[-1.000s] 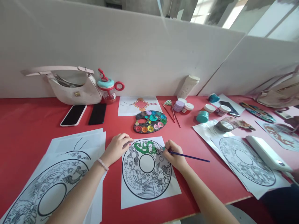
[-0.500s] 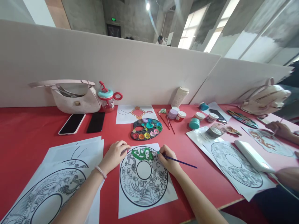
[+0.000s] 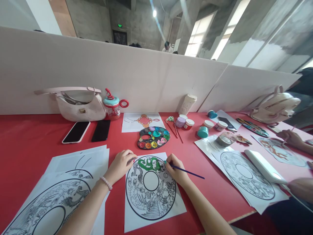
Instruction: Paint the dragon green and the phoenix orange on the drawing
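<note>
My right hand (image 3: pixel 176 168) is closed around a dark blue paintbrush (image 3: pixel 190 172), its tip at the upper right of a line drawing. The drawing sheet (image 3: pixel 179 205) lies on the red table and bears a black ring design with dragon and bird figures. Along the top of the ring a dragon (image 3: pixel 148 164) is painted green. Resting at the sheet's upper left edge, my left hand (image 3: pixel 122 164) lies with fingers loosely bent and fingertips on the paper. Just beyond the sheet sits a palette (image 3: pixel 143 145) with several paint colours.
Left stand printed sheets (image 3: pixel 99 156), two phones (image 3: pixel 76 132) (image 3: pixel 100 130), a handbag (image 3: pixel 80 107) and a cup (image 3: pixel 112 107). Behind the palette lie a knot picture (image 3: pixel 127 122), paintbrushes (image 3: pixel 174 130) and paint jars (image 3: pixel 202 132). At right, a co-worker's hand (image 3: pixel 290 138) is over another drawing.
The brush tip has shifted slightly along the dragon's right end, where the green looks a little larger. The camera view has tilted up slightly. My left hand stays at the sheet's edge.
</note>
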The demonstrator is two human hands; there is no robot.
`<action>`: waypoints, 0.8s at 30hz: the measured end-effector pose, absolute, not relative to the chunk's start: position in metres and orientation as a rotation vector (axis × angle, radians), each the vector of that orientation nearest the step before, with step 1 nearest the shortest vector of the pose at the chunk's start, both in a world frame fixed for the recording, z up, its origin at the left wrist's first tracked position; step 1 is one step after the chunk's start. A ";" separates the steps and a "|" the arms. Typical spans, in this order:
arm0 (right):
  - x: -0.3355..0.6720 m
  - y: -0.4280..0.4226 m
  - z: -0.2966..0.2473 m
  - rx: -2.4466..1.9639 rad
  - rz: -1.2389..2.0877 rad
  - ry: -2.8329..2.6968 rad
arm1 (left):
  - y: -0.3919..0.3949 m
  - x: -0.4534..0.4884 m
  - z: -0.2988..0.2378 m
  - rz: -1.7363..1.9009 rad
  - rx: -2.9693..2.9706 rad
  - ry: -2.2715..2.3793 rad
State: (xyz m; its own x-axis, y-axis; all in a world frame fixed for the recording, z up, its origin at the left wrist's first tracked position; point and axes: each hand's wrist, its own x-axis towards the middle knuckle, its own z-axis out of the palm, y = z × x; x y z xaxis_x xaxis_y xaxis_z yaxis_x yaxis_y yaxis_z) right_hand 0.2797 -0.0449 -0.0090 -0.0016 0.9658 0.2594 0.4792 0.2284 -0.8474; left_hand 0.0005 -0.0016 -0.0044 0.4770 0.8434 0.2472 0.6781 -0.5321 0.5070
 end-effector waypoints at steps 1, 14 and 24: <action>0.279 -0.045 -0.008 -1.384 0.693 -1.621 | -0.002 0.001 -0.004 0.679 2.388 1.283; 0.280 -0.042 -0.008 -1.452 0.616 -1.639 | -0.002 0.000 -0.003 0.679 2.391 1.271; 0.279 -0.044 -0.005 -1.445 0.668 -1.641 | -0.002 0.000 -0.004 0.700 2.397 1.269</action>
